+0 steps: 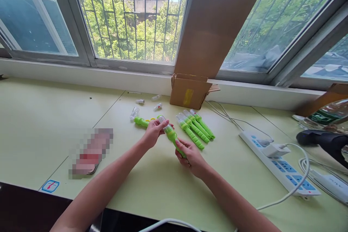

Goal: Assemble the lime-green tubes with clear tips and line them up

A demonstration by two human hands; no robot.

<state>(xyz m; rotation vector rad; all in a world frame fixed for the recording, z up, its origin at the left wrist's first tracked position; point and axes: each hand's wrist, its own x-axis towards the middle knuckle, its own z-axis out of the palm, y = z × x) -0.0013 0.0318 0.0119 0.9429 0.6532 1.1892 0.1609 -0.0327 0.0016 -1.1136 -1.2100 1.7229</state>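
A green plastic tool with a clear cap [170, 133] is held between both hands above the pale green table [152, 181]. My left hand [153, 132] pinches its clear capped end. My right hand [190, 156] is wrapped round its green ribbed handle. Just right of it, a row of several matching green capped tools [194, 127] lies side by side. Behind my left hand lies another green piece [140, 121] with a bit of yellow beside it. Loose clear caps [134, 112] and small white parts [140, 101] lie further back.
A small open cardboard box [189, 90] stands against the window sill, its tall flap up. A white power strip [280, 166] with a plugged adapter and cables lies at right. A black device [323, 141] and a bottle [328, 115] sit far right. A blurred object [91, 152] lies left.
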